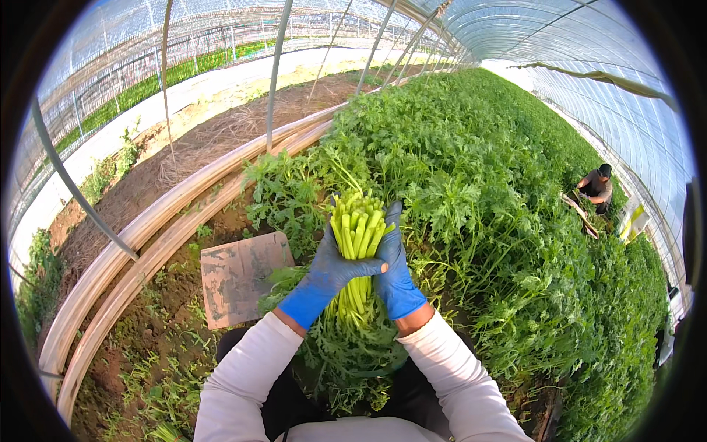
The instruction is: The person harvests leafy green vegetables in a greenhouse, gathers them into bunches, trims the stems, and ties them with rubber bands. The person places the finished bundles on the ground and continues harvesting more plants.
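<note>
A thick bunch of leafy greens [358, 229] is held between my two hands, its cut pale-green stem ends pointing away from me. The lobed leaves [353, 353] hang down toward my lap. My left hand [331, 265], in a blue glove, wraps the stems from the left, with its thumb across the front. On the other side, my right hand [395, 265], also in a blue glove, presses against the stems with its fingers extended upward. The right glove looks dark and soiled over the fingers. The far side of the bunch is hidden.
Dense standing greens [469, 166] fill the bed ahead and right. A flattened cardboard piece [243, 279] lies on the soil at left. Rolled plastic sheeting [165, 221] runs along the left edge, near metal poles [276, 77]. Another person [596, 188] crouches far right by a white bag [632, 221].
</note>
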Demonstrator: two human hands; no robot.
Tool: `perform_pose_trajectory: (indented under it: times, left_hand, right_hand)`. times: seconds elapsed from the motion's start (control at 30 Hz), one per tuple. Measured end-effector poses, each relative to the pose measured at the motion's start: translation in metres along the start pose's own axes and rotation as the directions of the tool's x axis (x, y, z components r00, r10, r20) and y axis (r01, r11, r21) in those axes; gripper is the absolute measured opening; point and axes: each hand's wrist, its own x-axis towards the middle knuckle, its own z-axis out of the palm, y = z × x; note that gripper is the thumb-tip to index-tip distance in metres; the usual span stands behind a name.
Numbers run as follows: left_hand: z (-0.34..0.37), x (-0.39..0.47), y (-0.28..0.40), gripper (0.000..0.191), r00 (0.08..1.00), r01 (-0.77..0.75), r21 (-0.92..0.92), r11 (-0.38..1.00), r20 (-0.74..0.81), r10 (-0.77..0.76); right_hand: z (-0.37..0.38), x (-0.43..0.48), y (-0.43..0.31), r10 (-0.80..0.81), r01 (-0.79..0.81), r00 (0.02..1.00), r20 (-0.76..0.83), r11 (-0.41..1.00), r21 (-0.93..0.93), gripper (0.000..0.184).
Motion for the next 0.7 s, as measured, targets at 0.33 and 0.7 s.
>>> perform_pose_trajectory:
  times: [0.33, 0.7]
  left_hand:
    - [-0.008, -0.004, -0.023, 0.098, 0.974, -0.227, 0.081, 0.970, 0.026, 0.226]
    - [-0.007, -0.018, -0.001, 0.082, 0.921, -0.383, 0.284, 0.879, 0.047, 0.387]
  right_hand:
    - [-0.007, -0.003, -0.024, 0.092, -0.059, 0.994, 0.062, 0.910, -0.411, 0.083]
    - [0.110, -0.015, -0.137, -0.027, 0.743, 0.650, 0.759, -0.184, -0.643, 0.061]
